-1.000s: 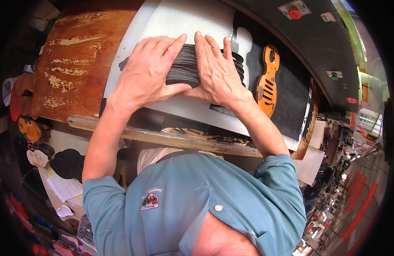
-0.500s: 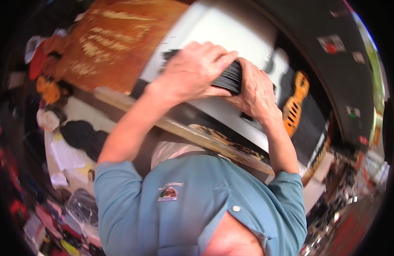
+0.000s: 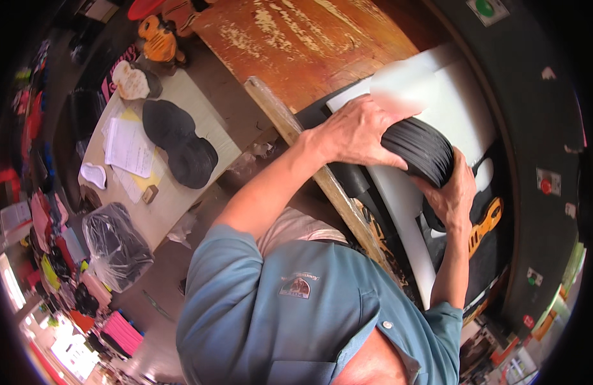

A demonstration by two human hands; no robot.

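Observation:
A thick stack of thin black sheets (image 3: 419,151) is held between my two hands above a white board (image 3: 463,96). My left hand (image 3: 364,131) grips its left end, thumb on the near side and fingers toward the far side. At the right end, my right hand (image 3: 455,197) is wrapped round the stack. The sheets bow upward in an arch between the hands. Beside my right hand, an orange slotted piece (image 3: 485,228) lies on a dark surface. The palms and the stack's underside are hidden.
A worn brown wooden board (image 3: 309,45) lies at the far side. To the left, a pale table (image 3: 210,122) bears black sole-shaped pieces (image 3: 181,144) and papers (image 3: 128,147). A plastic-lined bin (image 3: 117,247) stands below it. A dark machine beam (image 3: 501,83) runs along the right.
The view has swung, bringing the left table further in. Both hands keep hold of the stack, which now shows more of its upper side and is bowed.

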